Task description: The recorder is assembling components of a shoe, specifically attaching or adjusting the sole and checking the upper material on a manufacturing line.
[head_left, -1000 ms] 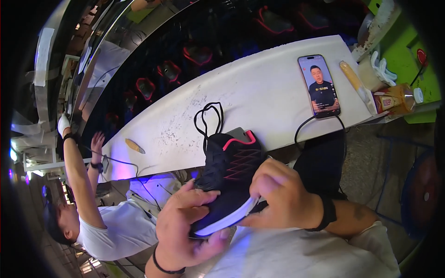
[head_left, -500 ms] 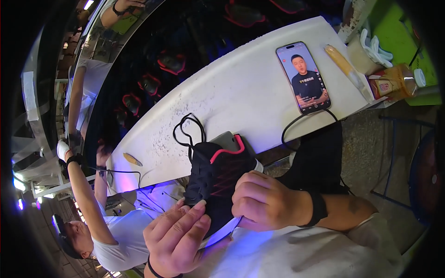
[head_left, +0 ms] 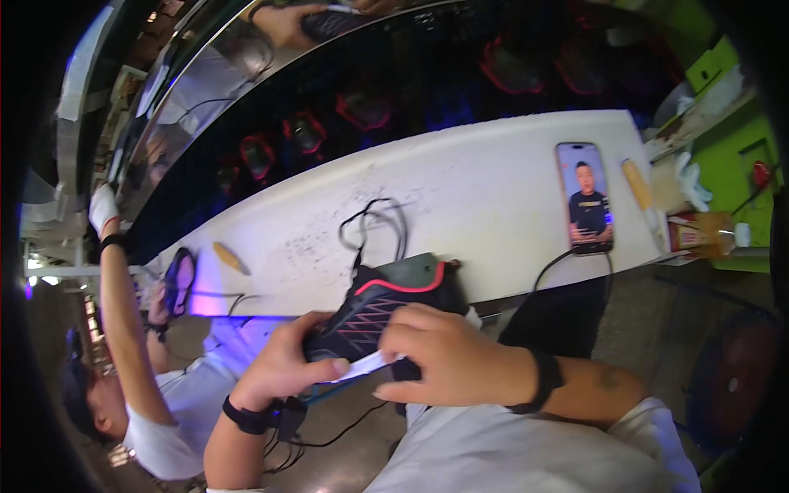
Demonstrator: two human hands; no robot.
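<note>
A black sneaker [head_left: 362, 333] with pink zigzag stitching, a pink collar edge and a white sole is held above the table's near edge. Its toe points left, and its side faces me. My left hand [head_left: 283, 357] wraps round the toe, thumb along the sole edge. Curled against the side and sole at midfoot are the fingers of my right hand [head_left: 448, 353]. A grey-green piece [head_left: 414, 269] sticks out of the shoe opening. Loose black laces [head_left: 374, 226] loop over the tabletop. The sneaker's far side is hidden.
On the white table [head_left: 485, 181] lie a phone [head_left: 587, 201] with a cable, a yellow-handled tool [head_left: 637, 185] and another yellow piece [head_left: 230, 257]. A bottle [head_left: 703, 234] stands right. A co-worker [head_left: 160, 411] is left, near a dark shoe [head_left: 179, 282]. Dark red-edged shapes [head_left: 304, 131] line the far side.
The sneaker has turned, so its toe points left and its stitched side faces me. My left hand has shifted round the toe. The view has moved, and a dark shoe now shows by the co-worker.
</note>
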